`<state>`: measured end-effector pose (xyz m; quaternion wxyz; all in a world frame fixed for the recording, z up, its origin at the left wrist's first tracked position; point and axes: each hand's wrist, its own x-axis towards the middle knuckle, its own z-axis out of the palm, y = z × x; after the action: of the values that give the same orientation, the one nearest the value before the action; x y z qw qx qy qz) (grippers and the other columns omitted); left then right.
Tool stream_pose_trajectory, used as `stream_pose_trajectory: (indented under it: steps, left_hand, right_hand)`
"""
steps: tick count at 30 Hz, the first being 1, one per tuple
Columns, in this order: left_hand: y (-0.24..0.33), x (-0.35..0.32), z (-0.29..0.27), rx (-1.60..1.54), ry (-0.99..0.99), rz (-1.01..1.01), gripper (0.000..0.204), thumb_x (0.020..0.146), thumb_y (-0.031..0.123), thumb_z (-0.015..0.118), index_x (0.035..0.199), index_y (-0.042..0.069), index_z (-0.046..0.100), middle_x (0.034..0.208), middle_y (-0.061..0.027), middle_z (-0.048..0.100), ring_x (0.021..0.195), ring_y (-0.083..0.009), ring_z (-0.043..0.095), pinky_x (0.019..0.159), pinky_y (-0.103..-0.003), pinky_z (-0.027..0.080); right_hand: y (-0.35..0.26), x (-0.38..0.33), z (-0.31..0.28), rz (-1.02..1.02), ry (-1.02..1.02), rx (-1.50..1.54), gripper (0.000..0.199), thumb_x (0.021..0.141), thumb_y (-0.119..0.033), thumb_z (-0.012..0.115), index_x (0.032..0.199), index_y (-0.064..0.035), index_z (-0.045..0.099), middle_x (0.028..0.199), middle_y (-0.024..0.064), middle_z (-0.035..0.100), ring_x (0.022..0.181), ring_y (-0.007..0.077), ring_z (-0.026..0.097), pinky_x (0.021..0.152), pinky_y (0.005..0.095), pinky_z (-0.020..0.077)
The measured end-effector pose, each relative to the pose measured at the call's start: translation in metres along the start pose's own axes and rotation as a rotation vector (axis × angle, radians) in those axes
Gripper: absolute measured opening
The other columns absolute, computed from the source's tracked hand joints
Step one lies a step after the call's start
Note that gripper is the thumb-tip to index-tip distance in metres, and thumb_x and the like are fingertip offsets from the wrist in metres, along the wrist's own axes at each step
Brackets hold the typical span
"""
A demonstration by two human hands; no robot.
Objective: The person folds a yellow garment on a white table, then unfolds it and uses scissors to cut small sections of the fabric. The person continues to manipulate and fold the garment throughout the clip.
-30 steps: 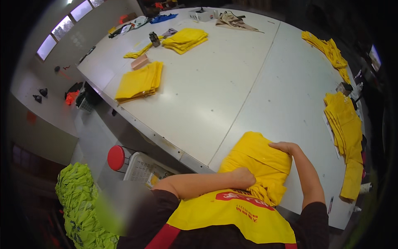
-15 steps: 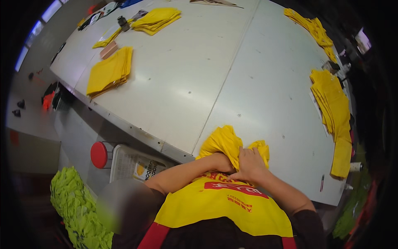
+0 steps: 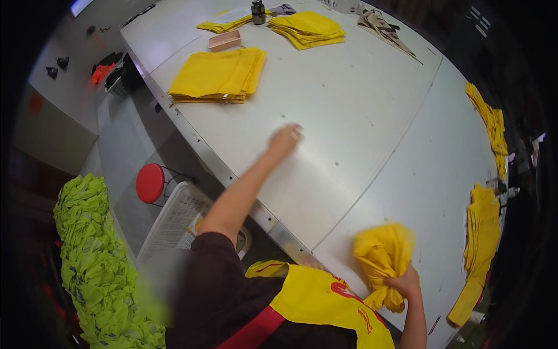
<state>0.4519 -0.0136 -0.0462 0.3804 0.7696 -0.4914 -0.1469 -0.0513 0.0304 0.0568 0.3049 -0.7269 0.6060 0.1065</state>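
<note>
Two bare hands show in my remote view. The right hand (image 3: 407,282) has its fingers clenched around the narrowed neck of a bag-shaped bundle of bright yellow cloth (image 3: 381,250). Its rounded part swells out just beyond those fingers, over the near part of a flat, pale grey-white worktop (image 3: 349,122); I cannot tell whether it rests there. The left hand (image 3: 283,141) is outstretched over the worktop, well apart from the bundle, its fingers too blurred for me to tell whether they are spread or pinching anything. Beyond them lies a flat stack of folded yellow cloth (image 3: 210,75), with a shallow, pale pink rectangular tray (image 3: 225,41) just behind it. I judge the bundle's gathering done; I see no tie at its neck, so fastening looks not yet done. That folded stack lies ungathered.
</note>
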Motion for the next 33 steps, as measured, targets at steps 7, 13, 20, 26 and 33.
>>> stream_pose_trajectory:
  steps: [7, 13, 20, 26, 33]
  left_hand:
    - [-0.137, 0.126, -0.097, 0.992, 0.326, -0.208, 0.020, 0.080, 0.020, 0.058, 0.099, 0.016, 0.057, 0.100, -0.0016, 0.059, 0.100, -0.0190, 0.053, 0.074, -0.039, 0.046]
    - [-0.112, 0.129, -0.132, 0.791, 0.002, -0.160, 0.016, 0.083, 0.024, 0.053, 0.086, 0.012, 0.064, 0.088, -0.0055, 0.063, 0.087, -0.0243, 0.058, 0.073, -0.041, 0.042]
    - [-0.040, 0.032, -0.006, 0.107, -0.081, 0.649, 0.014, 0.084, 0.016, 0.048, 0.086, 0.003, 0.053, 0.085, -0.0149, 0.053, 0.084, -0.0330, 0.049, 0.076, -0.040, 0.036]
    - [0.095, -0.164, 0.124, -0.250, -0.729, 0.784, 0.021, 0.081, 0.027, 0.060, 0.083, 0.007, 0.063, 0.105, -0.0092, 0.060, 0.114, -0.0316, 0.046, 0.100, -0.048, 0.028]
    - [0.116, -0.225, 0.147, -0.104, -0.282, 0.611, 0.020, 0.073, 0.012, 0.066, 0.089, 0.004, 0.060, 0.097, -0.0148, 0.055, 0.090, -0.0333, 0.052, 0.078, -0.040, 0.043]
  right_hand:
    - [0.083, 0.016, 0.004, 0.179, 0.222, 0.847, 0.070, 0.057, 0.000, 0.069, 0.122, 0.0003, 0.042, 0.111, 0.0118, 0.056, 0.098, 0.0266, 0.057, 0.086, 0.0345, 0.0459]
    - [0.096, 0.020, 0.001, 0.260, 0.221, 0.893, 0.072, 0.060, 0.001, 0.068, 0.125, -0.0005, 0.038, 0.115, 0.0135, 0.053, 0.101, 0.0275, 0.055, 0.087, 0.0361, 0.0461]
    - [0.122, 0.024, 0.004, 0.172, 0.201, 0.897, 0.071, 0.062, -0.001, 0.067, 0.127, -0.0003, 0.037, 0.116, 0.0127, 0.053, 0.103, 0.0264, 0.055, 0.088, 0.0341, 0.0451]
    - [0.147, 0.027, 0.005, 0.117, 0.184, 0.954, 0.066, 0.065, -0.004, 0.068, 0.124, 0.0026, 0.041, 0.118, 0.0107, 0.053, 0.106, 0.0240, 0.052, 0.089, 0.0328, 0.0439]
    - [0.173, 0.026, 0.009, 0.077, 0.177, 0.990, 0.071, 0.066, -0.012, 0.072, 0.128, 0.0015, 0.038, 0.120, 0.0107, 0.052, 0.109, 0.0234, 0.051, 0.092, 0.0321, 0.0413]
